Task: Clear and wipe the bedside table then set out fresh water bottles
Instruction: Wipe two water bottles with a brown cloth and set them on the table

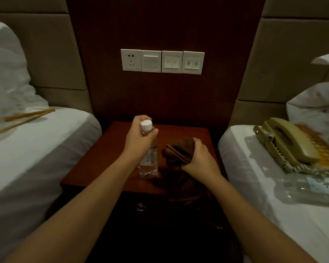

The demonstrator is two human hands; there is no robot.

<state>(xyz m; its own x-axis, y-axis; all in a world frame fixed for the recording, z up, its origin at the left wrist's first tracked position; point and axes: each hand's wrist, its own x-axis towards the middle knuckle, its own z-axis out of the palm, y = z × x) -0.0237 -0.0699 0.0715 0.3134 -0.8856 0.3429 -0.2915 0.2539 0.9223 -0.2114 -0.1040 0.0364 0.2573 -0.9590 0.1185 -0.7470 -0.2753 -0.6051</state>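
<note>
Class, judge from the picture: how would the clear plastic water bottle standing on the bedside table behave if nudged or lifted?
The clear plastic water bottle looks full, so probably heavy for its size. Tall and narrow, it might tip if pushed near its white cap. Once on its side it would likely roll.

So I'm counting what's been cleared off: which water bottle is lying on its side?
The water bottle on the right bed, beside the telephone; the other bottle stands upright on the table, gripped by the left hand.

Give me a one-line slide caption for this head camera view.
Left hand grips a water bottle standing on the bedside table; right hand holds a brown cloth.
</note>
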